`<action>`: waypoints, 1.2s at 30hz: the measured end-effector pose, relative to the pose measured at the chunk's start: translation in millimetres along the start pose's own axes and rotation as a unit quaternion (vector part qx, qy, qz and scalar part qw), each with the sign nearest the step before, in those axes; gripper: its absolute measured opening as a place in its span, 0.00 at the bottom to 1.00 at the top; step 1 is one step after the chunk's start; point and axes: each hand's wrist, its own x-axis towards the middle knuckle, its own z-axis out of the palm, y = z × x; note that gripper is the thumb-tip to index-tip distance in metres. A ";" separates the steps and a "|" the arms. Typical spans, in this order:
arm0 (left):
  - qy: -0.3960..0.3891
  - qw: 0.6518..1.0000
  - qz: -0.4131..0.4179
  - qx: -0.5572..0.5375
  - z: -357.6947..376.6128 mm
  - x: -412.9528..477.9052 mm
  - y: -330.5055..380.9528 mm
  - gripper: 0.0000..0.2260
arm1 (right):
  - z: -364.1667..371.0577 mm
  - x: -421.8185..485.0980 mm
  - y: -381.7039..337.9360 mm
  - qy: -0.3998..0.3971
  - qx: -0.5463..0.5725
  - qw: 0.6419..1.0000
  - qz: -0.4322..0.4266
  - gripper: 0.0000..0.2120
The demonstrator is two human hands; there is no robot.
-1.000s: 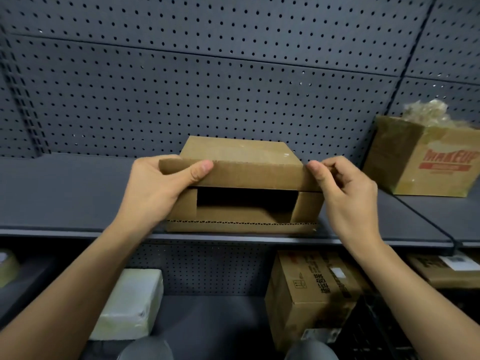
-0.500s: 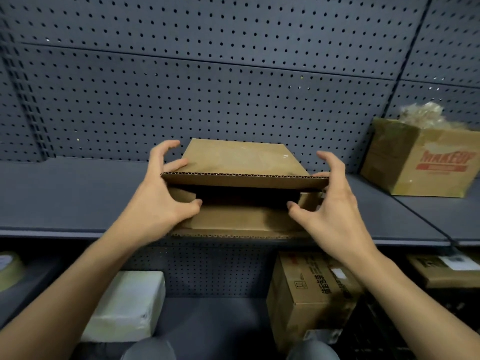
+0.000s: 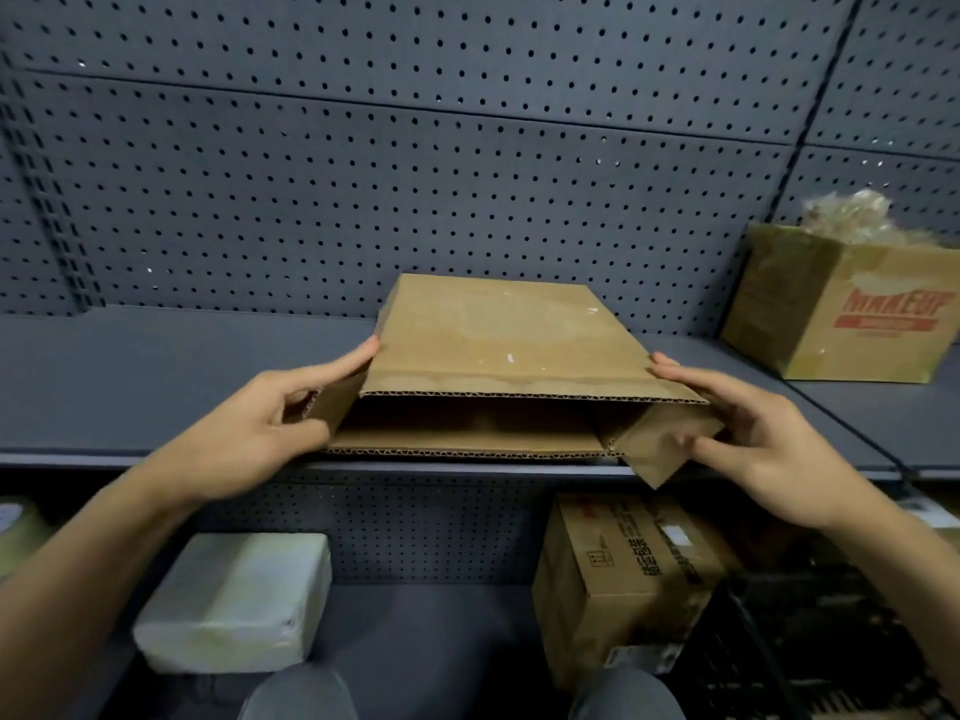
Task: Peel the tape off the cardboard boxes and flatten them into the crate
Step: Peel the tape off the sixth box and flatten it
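A plain brown cardboard box [image 3: 493, 335] lies on the grey shelf [image 3: 156, 387], its near end open toward me and its top panel sagging low. My left hand [image 3: 270, 433] grips the box's left side flap, thumb under and fingers along the side. My right hand [image 3: 753, 433] pinches the right side flap, which is folded outward past the shelf edge. A dark crate [image 3: 821, 646] shows at the lower right, partly cut off by the frame.
A box printed MAKEUP [image 3: 852, 314] with crumpled plastic on top stands at the shelf's right end. On the lower shelf lie a white wrapped block [image 3: 234, 600] and a printed carton [image 3: 623, 574]. Pegboard closes the back.
The front flap has swung up from hanging over the opening, and both side flaps have been pulled outward. The box has sunk flatter. My hands have spread to its two sides.
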 end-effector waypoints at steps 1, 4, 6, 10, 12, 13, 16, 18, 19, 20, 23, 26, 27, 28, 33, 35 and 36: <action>-0.010 1.000 0.007 0.013 1.0 -0.2 -3.4 0.38 | 0.2 -2.0 3.2 0.003 0.022 1.000 0.001 0.28; -0.033 0.999 0.002 0.026 2.7 4.3 -7.1 0.37 | -4.2 -6.5 4.8 -0.004 0.047 0.999 0.007 0.26; -0.043 0.999 -0.002 0.030 -1.1 4.0 -4.5 0.39 | -14.2 -6.2 -0.1 -0.047 0.024 0.999 0.010 0.27; -0.048 0.997 0.058 0.029 -9.5 7.2 13.1 0.27 | -30.9 9.4 -13.8 -0.072 0.009 0.997 0.005 0.15; -0.035 0.997 0.057 0.039 -13.0 31.3 9.1 0.41 | -32.8 28.3 -23.2 -0.039 0.008 0.998 0.042 0.21; -0.043 0.998 0.025 0.032 -14.3 41.8 6.4 0.38 | -32.5 39.5 -29.3 -0.030 -0.017 0.998 0.056 0.20; -0.004 0.998 -0.030 0.046 -13.2 68.0 -3.7 0.17 | -26.3 75.7 -40.0 -0.060 -0.168 0.982 0.054 0.16; 0.012 0.995 -0.011 0.095 -2.9 78.0 1.1 0.22 | -18.7 95.5 -44.4 -0.100 -0.249 0.961 0.073 0.26; 0.004 0.992 -0.023 0.124 1.4 85.4 6.8 0.26 | -14.7 103.6 -44.8 -0.122 -0.277 0.950 0.080 0.31; -0.012 0.989 -0.044 0.144 6.2 92.2 11.0 0.28 | -8.6 109.9 -45.1 -0.152 -0.298 0.939 0.086 0.36; -0.065 0.978 -0.093 0.177 15.8 119.4 18.6 0.29 | 3.2 119.2 -38.9 -0.227 -0.314 0.915 0.113 0.46; -0.098 0.972 -0.115 0.179 26.1 133.8 18.1 0.31 | 5.7 115.3 -25.7 -0.249 -0.321 0.905 0.128 0.50; -0.115 0.967 -0.123 0.191 31.2 135.1 17.2 0.32 | 6.0 112.0 -21.1 -0.254 -0.324 0.900 0.141 0.50; -0.134 0.960 -0.132 0.209 37.2 135.2 15.7 0.32 | 7.2 107.6 -16.9 -0.261 -0.326 0.896 0.153 0.50; -0.197 0.921 -0.142 0.305 59.4 129.1 9.5 0.33 | 22.0 85.4 9.9 -0.252 -0.303 0.905 0.161 0.46; -0.206 0.913 -0.138 0.325 59.6 128.8 9.3 0.33 | 24.6 83.6 17.6 -0.225 -0.285 0.918 0.159 0.46; -0.209 0.911 -0.135 0.329 59.6 128.6 9.1 0.33 | 25.3 83.6 20.8 -0.217 -0.279 0.922 0.160 0.47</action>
